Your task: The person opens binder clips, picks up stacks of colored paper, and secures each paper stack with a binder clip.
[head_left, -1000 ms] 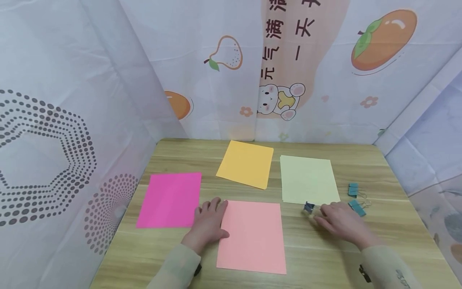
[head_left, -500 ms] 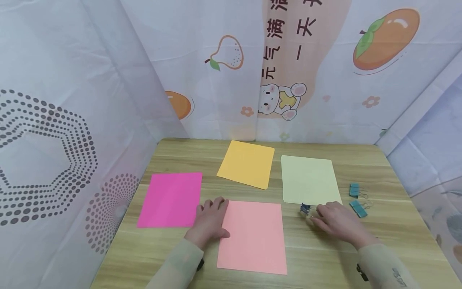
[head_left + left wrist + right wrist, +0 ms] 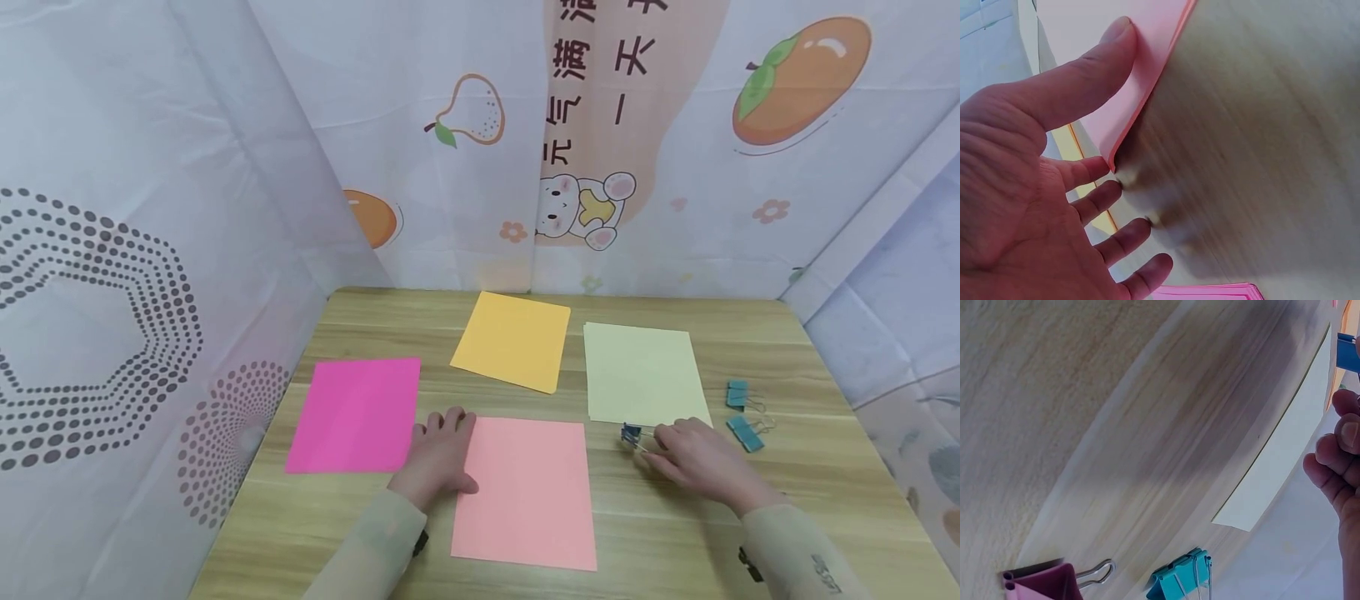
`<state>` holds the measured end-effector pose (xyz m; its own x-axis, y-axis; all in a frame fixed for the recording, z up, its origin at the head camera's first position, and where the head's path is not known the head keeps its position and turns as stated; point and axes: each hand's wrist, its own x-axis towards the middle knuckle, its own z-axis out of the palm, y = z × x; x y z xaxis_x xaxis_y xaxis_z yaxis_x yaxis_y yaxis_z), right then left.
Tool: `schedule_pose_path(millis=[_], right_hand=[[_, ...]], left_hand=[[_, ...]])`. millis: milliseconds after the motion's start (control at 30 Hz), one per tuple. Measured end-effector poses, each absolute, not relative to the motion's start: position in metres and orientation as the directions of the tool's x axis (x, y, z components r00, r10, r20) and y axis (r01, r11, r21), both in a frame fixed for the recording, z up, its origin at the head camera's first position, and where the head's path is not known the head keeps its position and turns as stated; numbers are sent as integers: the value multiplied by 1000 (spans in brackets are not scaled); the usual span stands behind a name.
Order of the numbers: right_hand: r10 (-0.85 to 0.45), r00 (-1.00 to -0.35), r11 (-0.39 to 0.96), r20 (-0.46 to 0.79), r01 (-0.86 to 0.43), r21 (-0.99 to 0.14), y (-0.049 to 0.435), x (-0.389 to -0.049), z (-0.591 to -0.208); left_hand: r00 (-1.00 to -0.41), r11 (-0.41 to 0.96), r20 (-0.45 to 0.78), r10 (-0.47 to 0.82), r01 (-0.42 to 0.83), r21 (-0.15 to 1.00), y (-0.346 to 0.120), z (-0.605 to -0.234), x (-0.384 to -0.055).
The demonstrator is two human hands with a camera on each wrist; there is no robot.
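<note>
My left hand [image 3: 438,458] rests at the left edge of the pink paper [image 3: 525,492], fingers spread and thumb over the sheet. In the left wrist view one fingertip meets the corner of the pink paper [image 3: 1147,44], and the other fingers reach past it. With the right hand [image 3: 693,458] I pinch a dark blue binder clip [image 3: 631,434] by its wire handles, just below the pale yellow paper [image 3: 645,375]. Only part of that blue binder clip [image 3: 1347,353] shows at the edge of the right wrist view, beside the fingers.
Two teal binder clips [image 3: 745,433] lie right of the pale yellow paper. A purplish-pink binder clip [image 3: 1044,581] appears in the right wrist view. Magenta paper [image 3: 356,417] lies at left, orange paper [image 3: 513,342] behind. Printed curtains [image 3: 450,208] hang around the wooden table [image 3: 637,533].
My right hand has shifted slightly left with the blue binder clip. The left hand keeps its place at the pink paper.
</note>
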<state>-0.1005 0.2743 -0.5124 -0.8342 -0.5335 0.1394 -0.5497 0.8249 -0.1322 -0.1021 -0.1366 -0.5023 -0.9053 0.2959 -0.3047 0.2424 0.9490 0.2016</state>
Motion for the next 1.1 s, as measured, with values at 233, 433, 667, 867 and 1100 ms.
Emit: schedule_pose_path(millis=[233, 433, 667, 867, 1100], right_hand=[[-536, -835, 823, 127, -550, -140, 272, -102, -514], [-539, -832, 821, 128, -554, -142, 269, -102, -513], [-544, -830, 818, 128, -558, -138, 267, -102, -515], [-531, -840, 826, 111, -542, -154, 267, -101, -515], [-522, -844, 831, 120, -536, -150, 267, -99, -516]], left_hand=[[-913, 944, -288, 288, 221, 245, -135, -510, -101], [-921, 930, -279, 271, 177, 322, -136, -516, -96], [-925, 900, -283, 255, 121, 418, -134, -519, -91], [-930, 875, -294, 219, 54, 481, -131, -520, -87], [-945, 852, -291, 150, -26, 523, -127, -524, -83]])
